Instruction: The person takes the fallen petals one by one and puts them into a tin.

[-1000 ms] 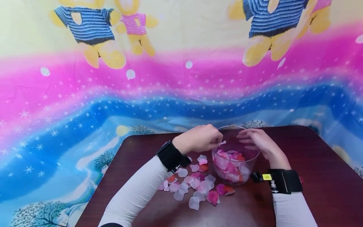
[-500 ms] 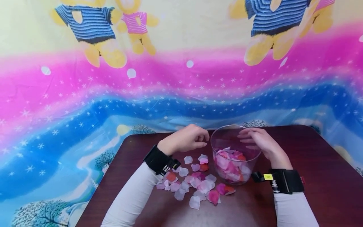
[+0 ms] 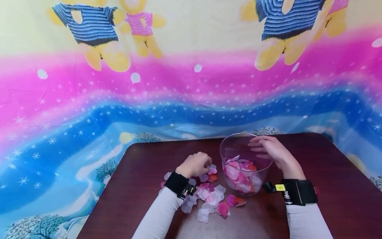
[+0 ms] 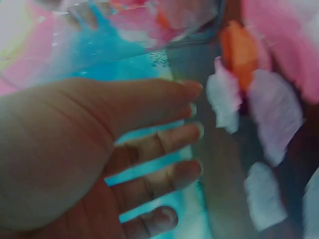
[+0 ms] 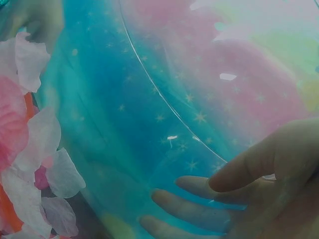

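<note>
A clear round container (image 3: 227, 143) stands on the table, its lower half filled with pink, white and orange artificial flower petals (image 3: 240, 176). My right hand (image 3: 275, 153) holds its right rim; in the right wrist view the rim (image 5: 169, 107) runs between thumb and fingers. Left of the container, my left hand (image 3: 195, 165) is low over loose petals (image 3: 215, 198) scattered on the tabletop. Its fingers reach out with nothing between them in the left wrist view, pointing towards a pale pink petal (image 4: 225, 99). Some petals are hidden beneath the left wrist.
The dark wooden table (image 3: 334, 172) has rounded back corners. Behind it hangs a printed cloth (image 3: 179, 89) with bears and snowflakes, reaching down to the table's back edge. Black wrist straps (image 3: 299, 192) with small cameras sit on both wrists.
My left hand was over the container's left rim with a pale petal, let it go inside, drew back left and has come down to the loose petals. My right hand stays at the rim.
</note>
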Demonstrator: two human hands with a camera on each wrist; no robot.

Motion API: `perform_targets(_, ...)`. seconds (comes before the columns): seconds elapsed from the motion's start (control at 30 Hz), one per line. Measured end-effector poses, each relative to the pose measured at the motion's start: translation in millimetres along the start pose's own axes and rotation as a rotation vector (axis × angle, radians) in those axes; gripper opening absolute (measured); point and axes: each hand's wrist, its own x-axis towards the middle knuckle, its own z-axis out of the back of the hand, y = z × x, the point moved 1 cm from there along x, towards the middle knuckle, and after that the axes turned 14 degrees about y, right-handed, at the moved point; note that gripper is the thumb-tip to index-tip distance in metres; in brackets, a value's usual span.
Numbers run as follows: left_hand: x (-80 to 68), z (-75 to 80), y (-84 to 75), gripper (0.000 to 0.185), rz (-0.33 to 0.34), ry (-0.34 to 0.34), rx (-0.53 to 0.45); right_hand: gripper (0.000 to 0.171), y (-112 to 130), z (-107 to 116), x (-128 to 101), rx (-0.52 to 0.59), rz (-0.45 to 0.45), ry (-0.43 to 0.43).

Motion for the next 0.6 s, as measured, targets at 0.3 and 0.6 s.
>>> perform_targets(0.3, 6.9, -23.5, -2.3, 0.025, 0.065, -0.072, 0.069, 0.046, 3.7, -1.1, 2.2, -0.009, 0.001, -0.007)
perform_targets(0.6, 4.5, -33.1, -5.1, 0.009, 0.031, -0.134, 0.032, 0.049, -0.7, -1.5, -0.5, -0.017, -0.009, -0.028)
